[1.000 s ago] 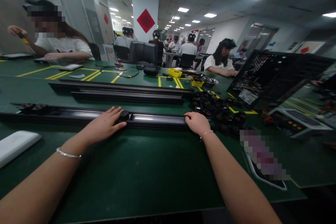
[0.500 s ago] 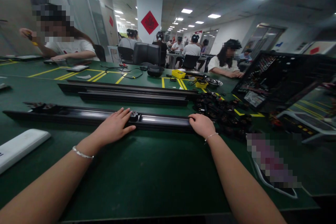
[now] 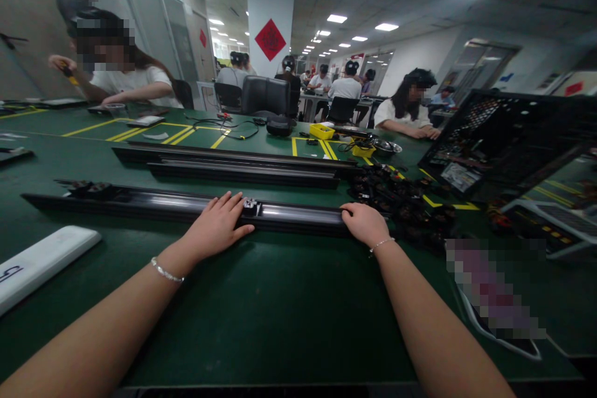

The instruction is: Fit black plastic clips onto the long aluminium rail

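Observation:
A long black channel-shaped rail [image 3: 303, 216] with a shiny inner face lies across the green table in front of me. My left hand [image 3: 217, 227] rests over its middle, fingers stretched across the channel and thumb apart along the near side. Just right of those fingers, a small block with light metal parts [image 3: 252, 205] sits in the channel. Near the rail's right end, my right hand [image 3: 366, 224] has its fingers curled over it; the fingertips are partly hidden. More small black parts [image 3: 91, 189] sit in the rail toward its left end.
Behind lie two more black rails [image 3: 242, 171]. A heap of small black parts [image 3: 396, 196] adjoins the right end. An open black computer case [image 3: 508, 143] stands at right, a blurred-out phone [image 3: 497, 292] nearer. A white oblong device [image 3: 51, 261] lies left. Co-workers sit beyond.
The whole view has shifted slightly, so things appear a little further right. Both hands keep nearly the same places on the rail, and the small block looks brighter now.

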Available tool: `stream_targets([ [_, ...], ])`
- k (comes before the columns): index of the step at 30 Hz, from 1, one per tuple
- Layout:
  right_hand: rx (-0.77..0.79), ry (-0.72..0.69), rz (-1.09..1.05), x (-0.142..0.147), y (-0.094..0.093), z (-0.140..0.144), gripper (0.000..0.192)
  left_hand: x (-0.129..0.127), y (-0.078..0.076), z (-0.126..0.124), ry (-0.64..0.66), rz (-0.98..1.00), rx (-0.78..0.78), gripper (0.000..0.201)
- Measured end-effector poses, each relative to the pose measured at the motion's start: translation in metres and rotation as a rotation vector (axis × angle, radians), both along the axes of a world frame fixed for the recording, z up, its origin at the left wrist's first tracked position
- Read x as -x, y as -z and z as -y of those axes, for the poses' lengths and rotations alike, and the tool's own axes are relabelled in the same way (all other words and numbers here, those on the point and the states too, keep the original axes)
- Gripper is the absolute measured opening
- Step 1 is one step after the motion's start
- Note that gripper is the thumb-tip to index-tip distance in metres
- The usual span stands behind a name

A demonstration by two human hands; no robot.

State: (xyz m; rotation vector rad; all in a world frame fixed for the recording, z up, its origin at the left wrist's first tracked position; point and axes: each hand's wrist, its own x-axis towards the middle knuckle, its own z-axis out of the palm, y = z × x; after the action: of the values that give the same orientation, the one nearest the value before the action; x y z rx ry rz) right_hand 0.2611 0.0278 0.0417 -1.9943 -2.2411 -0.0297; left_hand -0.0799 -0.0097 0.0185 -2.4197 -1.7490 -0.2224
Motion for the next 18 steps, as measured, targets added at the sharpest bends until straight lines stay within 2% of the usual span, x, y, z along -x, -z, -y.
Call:
stream_targets([
  [18,-0.003,-0.007,0.0,0.0,0.0,0.0,0.039,-0.011,0.002,0.002,0.002,0.0,-0.033,0.072],
])
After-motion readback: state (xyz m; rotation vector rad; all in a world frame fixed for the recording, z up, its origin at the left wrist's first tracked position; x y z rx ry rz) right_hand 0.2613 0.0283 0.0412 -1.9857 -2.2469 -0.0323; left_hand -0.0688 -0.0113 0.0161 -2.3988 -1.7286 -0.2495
